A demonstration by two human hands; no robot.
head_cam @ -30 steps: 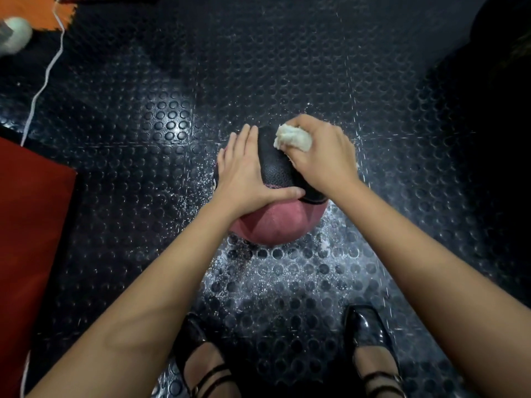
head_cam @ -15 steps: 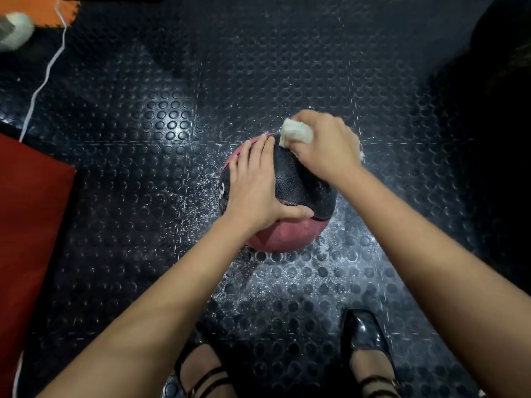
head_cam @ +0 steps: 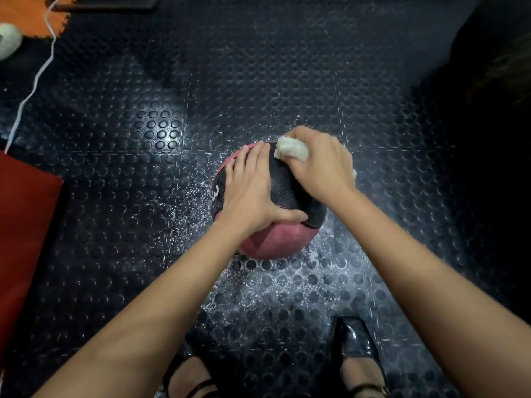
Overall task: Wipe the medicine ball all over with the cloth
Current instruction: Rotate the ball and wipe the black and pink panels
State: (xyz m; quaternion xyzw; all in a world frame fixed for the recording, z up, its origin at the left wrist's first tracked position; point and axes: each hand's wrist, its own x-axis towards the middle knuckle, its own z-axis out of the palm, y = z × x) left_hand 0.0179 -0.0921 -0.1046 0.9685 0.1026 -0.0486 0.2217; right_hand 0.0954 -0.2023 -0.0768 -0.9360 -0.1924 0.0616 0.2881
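medicine ball [head_cam: 275, 239] sits on the studded black floor [head_cam: 161, 139], just ahead of your shoes [head_cam: 355, 344]. pink panel faces you, black textured panel on top, a white numeral showing at the left flank.

left hand [head_cam: 250, 193] lies flat on the crown, fingers straight and pointing away, thumb hooked across the near seam between black and pink. it steadies, it doesn't grip. right hand [head_cam: 321, 165] is curled round the bunched white cloth [head_cam: 290, 149], pressing it onto the far upper right of the black panel. a scrap of cloth pokes out past the heel of that hand.

judgement: you're mid-wipe on the top far side, with the underside not reachable as the ball now sits.

to do this stroke well:
- keep the left palm bearing down so the ball can't roll off under the cloth.
- work the cloth along the textured grain in overlapping passes; a wad this tight covers little per pass, so open it out if you can.
- roll the ball toward you in stages with the left hand to bring up unwiped panels, seams included.

white flecks are scattered over the floor round the ball; the underside will likely pick them up again, so wipe it last.

red mat [head_cam: 20, 239] lies at the left, white cord [head_cam: 34, 81] trails beyond it.
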